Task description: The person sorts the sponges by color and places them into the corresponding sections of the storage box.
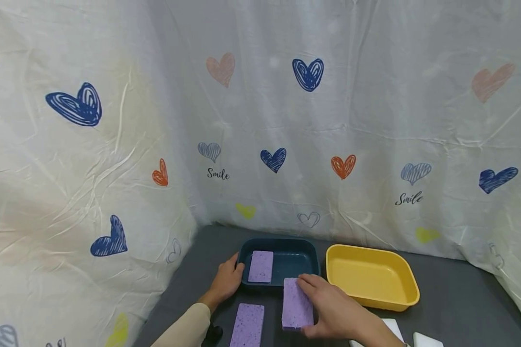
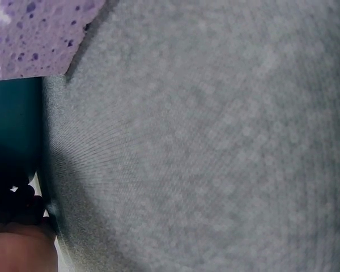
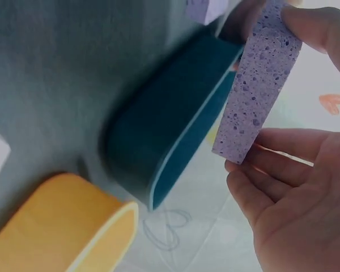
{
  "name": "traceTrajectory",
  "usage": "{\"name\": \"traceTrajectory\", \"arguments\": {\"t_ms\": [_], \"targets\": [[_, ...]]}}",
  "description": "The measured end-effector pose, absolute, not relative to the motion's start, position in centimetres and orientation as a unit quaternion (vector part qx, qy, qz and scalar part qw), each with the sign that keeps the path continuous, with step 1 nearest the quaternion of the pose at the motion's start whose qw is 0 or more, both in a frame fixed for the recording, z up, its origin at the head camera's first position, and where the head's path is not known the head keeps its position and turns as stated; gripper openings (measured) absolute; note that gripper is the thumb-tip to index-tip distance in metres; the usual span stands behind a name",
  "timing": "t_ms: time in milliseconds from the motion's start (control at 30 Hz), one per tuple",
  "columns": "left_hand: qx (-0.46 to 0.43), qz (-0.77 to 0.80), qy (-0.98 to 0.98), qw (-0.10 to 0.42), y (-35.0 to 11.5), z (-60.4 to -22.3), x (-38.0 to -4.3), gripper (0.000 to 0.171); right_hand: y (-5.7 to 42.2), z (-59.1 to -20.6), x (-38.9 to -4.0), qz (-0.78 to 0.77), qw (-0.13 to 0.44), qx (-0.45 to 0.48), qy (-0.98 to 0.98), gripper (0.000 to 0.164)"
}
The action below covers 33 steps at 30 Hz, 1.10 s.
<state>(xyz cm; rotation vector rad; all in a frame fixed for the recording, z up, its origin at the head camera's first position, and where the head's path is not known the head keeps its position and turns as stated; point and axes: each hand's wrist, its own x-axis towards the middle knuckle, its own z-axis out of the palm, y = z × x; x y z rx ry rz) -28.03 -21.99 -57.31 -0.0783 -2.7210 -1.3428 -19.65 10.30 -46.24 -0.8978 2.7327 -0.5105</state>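
Between the thumb and fingers of my right hand is a purple speckled sponge, held just in front of the dark teal tray. The right wrist view shows the same sponge pinched at its ends, above the surface. My left hand rests against the tray's left side, its thumb by the rim. Inside the tray, at the left, lies another purple sponge. A third purple sponge lies on the grey surface nearer to me. Little of the left hand shows in the left wrist view.
A yellow tray stands right of the teal one. White blocks lie at the front right, partly cut off by the frame. Some small black object sits beside the left forearm. A white curtain printed with hearts hangs behind.
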Motion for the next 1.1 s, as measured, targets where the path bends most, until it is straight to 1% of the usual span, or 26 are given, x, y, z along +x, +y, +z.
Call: {"name": "traceTrajectory", "arguments": {"t_ms": [167,600,1100], "targets": [[-0.03,-0.446,-0.893,0.053,-22.1,-57.3,-28.1,0.048,10.5,-45.4,-20.4,-0.166,0.073,-0.312,0.932,0.103],[-0.031,-0.449,-0.891,0.057,-22.1,-57.6,-28.0,0.046,10.3,-44.4,-22.9,-0.159,0.019,-0.313,0.936,0.097],[-0.035,-0.449,-0.891,0.061,-22.1,-57.3,-28.0,0.045,9.4,-44.2,-25.0,-0.179,0.038,-0.294,0.938,0.095]]}}
